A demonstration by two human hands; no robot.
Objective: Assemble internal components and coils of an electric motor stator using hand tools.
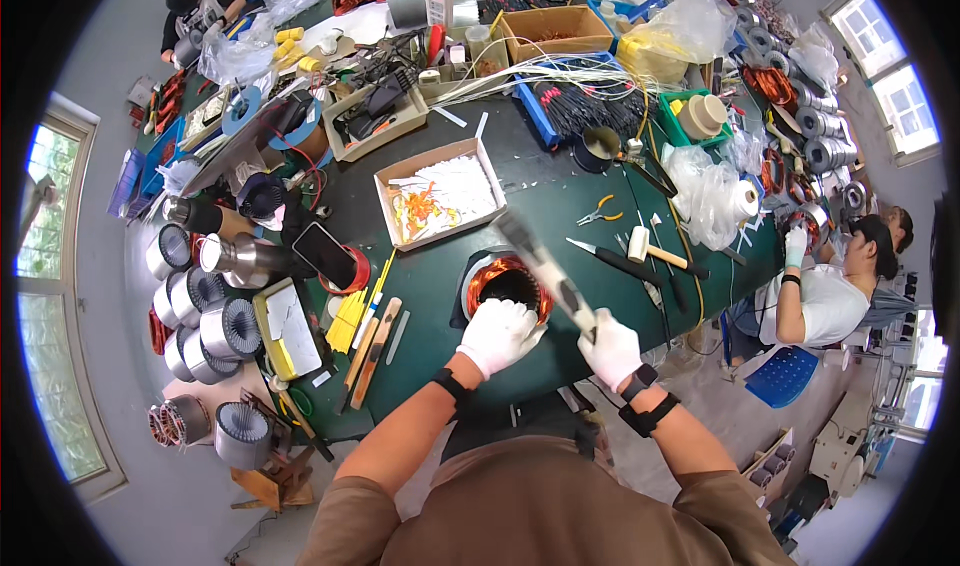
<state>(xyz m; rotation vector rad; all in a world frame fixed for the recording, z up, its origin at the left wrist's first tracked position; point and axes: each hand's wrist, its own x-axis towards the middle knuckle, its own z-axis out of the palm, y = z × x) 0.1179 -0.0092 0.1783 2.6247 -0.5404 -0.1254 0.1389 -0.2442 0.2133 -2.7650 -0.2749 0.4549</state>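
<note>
A motor stator [542,278] with orange-red copper windings round a dark bore lies on the green bench before me. My left hand [503,334], in a white glove, is closed at its near rim, fingers bent and partly hidden against the windings. In its own white glove, my right hand [611,350] grips a long, worn, pale bar-like tool [545,274] with dark patches. The tool slants up to the left, its far end above the bench just beyond the stator. That end is blurred, so its exact kind does not show.
A carton of white and orange slips [450,198] stands beyond the stator. To its right lie yellow-handled pliers [600,210], a white-headed mallet [660,251] and a black-handled blade [610,258]. Wooden sticks [376,353], a phone [325,257] and metal stator cores [230,328] are left. Co-workers sit farther off.
</note>
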